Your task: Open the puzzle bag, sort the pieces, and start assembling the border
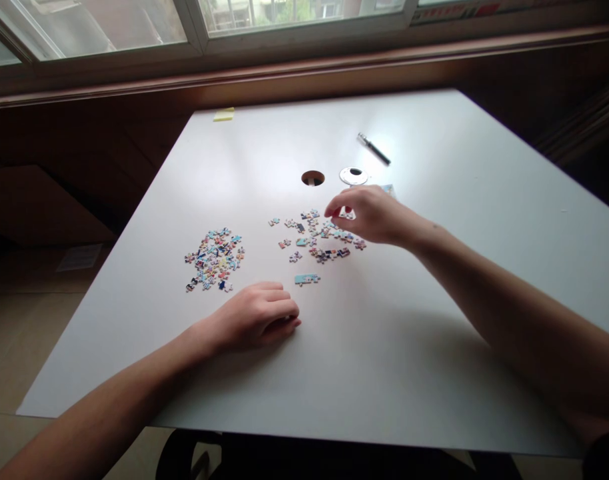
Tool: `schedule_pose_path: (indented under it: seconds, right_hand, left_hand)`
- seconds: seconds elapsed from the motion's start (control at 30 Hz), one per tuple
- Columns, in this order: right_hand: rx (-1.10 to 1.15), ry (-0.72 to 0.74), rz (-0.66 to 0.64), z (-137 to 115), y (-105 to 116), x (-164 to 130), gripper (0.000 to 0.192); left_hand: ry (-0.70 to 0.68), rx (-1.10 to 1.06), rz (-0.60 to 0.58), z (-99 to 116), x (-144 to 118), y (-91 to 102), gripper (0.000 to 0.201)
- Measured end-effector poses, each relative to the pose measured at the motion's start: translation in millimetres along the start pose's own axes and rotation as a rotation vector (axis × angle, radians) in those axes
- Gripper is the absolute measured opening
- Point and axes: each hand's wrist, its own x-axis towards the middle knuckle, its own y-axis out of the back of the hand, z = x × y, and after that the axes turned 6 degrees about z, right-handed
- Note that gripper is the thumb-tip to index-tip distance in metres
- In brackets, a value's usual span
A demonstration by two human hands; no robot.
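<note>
White laminate table (384, 347), matte, with a soft window glare across its far half; it bears everything listed here. Nearest item: the left hand (257, 317), resting palm down on the tabletop with the fingers curled loosely under; whether anything lies beneath them cannot be told. Just beyond its fingertips, a small joined strip of puzzle pieces (307, 279), pale blue, lying flat and apart from the hand. To the left of that, a dense pile of loose puzzle pieces (214, 259), small and multicoloured in blue, white, red, yellow and dark tones, heaped and overlapping. At centre, a scattered spread of puzzle pieces (314, 237), same kind and colouring, mostly lying singly and flat with bare table between them. The right hand (369, 215) hovers over the right end of this spread, fingers bent downward, thumb and forefinger pinched close near a piece; whether a piece is actually held cannot be told. Farther back, a round cable hole (313, 178) in the tabletop, with its loose round cover (353, 176) lying beside it. Beyond these, a dark pen (374, 149) lying diagonally. At the far left edge, a yellow sticky note (224, 115). Behind the table, a window (184, 27).
</note>
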Motion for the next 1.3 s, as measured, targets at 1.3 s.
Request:
schedule_pose_path:
  seconds: [1.3]
  right_hand:
    - [0.247, -0.102, -0.256, -6.3, 26.6, -4.1, 0.011]
  left_hand:
    - [-0.002, 0.004, 0.017, -0.3, -0.9, -2.0, 0.017]
